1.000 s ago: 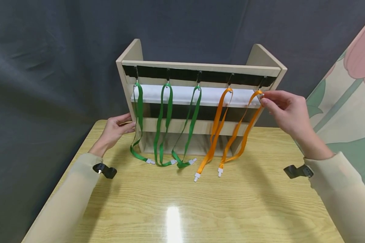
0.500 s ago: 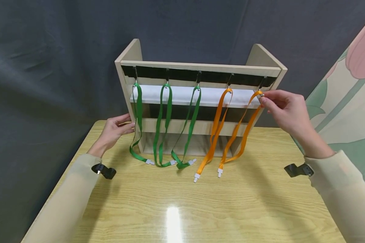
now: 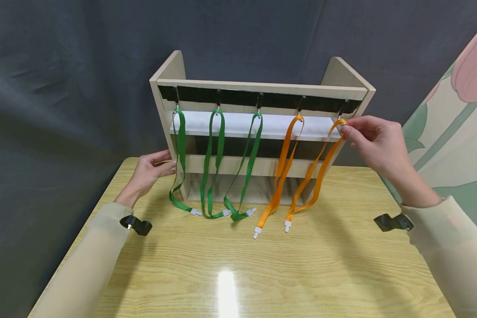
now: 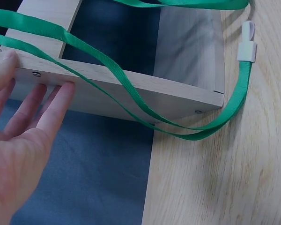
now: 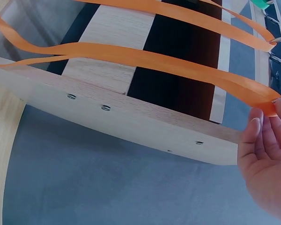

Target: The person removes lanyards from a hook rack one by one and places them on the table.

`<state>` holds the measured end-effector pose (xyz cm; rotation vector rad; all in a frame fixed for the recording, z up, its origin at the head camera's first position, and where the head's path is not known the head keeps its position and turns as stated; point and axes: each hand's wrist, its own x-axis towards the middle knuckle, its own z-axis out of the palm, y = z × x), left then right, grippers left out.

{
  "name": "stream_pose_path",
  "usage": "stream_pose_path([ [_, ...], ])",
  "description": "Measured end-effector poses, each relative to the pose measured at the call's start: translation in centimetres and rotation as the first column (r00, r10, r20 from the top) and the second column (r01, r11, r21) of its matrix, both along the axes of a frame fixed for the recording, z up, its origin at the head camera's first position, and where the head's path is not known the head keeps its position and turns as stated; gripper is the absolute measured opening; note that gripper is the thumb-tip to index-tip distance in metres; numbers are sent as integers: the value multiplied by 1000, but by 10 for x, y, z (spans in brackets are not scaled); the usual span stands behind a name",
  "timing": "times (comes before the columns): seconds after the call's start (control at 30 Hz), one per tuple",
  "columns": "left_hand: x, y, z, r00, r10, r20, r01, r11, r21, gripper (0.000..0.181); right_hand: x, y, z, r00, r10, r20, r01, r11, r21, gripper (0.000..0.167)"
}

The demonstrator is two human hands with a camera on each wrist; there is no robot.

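My right hand [image 3: 381,143] pinches the top of the rightmost orange lanyard [image 3: 323,170] between thumb and fingertips, at its metal clip below the last hook. In the right wrist view the orange strap [image 5: 178,65] runs from the fingers along the shelf front. My left hand [image 3: 145,174] touches the left side of the wooden shelf [image 3: 262,82]. In the left wrist view its straight fingers [image 4: 56,110] lie on the outer side panel and its thumb is at the front edge. Another orange lanyard [image 3: 282,165] and several green lanyards [image 3: 218,163] hang from the other hooks.
A black strip [image 3: 238,96] with several hooks runs along the shelf's top bar. White plastic buckles [image 3: 257,232] end the lanyards, low over the wooden table [image 3: 175,265]. Dark cloth [image 3: 83,88] covers the back, and a floral panel [image 3: 453,145] stands at right.
My right hand has shifted very slightly right, its fingers still at the top of the rightmost orange lanyard. The left hand and the other lanyards stay almost where they were.
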<state>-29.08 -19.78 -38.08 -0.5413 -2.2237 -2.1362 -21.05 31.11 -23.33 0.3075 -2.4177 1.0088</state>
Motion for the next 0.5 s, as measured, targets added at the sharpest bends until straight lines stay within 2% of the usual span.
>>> stream_pose_path([
  [0.5, -1, 0, -3, 1000, -4, -14, 5, 1000, 14, 44, 13, 3, 10, 998, -5, -59, 6, 1000, 17, 19],
])
